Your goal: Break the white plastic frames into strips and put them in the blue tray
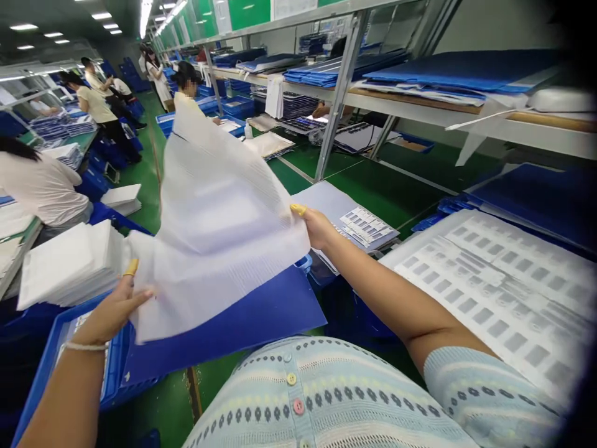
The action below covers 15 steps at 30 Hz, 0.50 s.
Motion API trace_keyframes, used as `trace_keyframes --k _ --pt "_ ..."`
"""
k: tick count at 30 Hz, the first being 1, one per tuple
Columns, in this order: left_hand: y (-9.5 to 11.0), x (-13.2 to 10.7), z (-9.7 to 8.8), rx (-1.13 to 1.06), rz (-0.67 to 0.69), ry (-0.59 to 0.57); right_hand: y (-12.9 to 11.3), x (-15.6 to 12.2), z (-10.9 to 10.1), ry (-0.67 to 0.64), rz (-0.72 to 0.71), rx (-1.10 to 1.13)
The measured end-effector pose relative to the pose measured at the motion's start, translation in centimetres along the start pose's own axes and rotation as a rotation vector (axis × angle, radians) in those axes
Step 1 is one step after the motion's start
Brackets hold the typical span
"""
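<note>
Holding translucent plastic sheet (219,218) spread wide | left grip (112,311) clamped on near edge, closer to body | right grip (317,227) clamped on side edge | long axis runs forward

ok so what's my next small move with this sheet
I'd lower the white sheet flat onto the blue board beneath it. Your left hand and right hand pinch its edges, it sags loosely, and the board lies directly below, so easing it down seems safest.

Printed labels (471,292) on a sheet (527,311), too blurred to read, no legible text
</note>
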<state>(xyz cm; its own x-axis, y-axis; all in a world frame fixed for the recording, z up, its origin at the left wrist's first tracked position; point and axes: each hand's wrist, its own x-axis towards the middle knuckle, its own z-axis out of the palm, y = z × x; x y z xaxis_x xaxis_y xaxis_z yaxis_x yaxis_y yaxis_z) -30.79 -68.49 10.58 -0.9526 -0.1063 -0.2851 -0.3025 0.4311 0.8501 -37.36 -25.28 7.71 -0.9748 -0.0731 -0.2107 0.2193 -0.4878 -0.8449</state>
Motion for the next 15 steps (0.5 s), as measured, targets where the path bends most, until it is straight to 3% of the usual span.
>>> trace_keyframes --k 5,10,15 --pt "-2.0 1.1 -0.8 0.039 -0.178 0.133 1.8 0.0 -1.1 0.078 0.016 -0.16" --pt "-5.9 0.2 -0.9 -0.05 -0.24 0.113 4.9 -3.0 -3.2 0.076 0.134 -0.276" --pt "-8.2 -0.7 -1.0 -0.113 -0.225 0.114 6.3 -5.5 -4.8 0.086 0.227 -0.31"
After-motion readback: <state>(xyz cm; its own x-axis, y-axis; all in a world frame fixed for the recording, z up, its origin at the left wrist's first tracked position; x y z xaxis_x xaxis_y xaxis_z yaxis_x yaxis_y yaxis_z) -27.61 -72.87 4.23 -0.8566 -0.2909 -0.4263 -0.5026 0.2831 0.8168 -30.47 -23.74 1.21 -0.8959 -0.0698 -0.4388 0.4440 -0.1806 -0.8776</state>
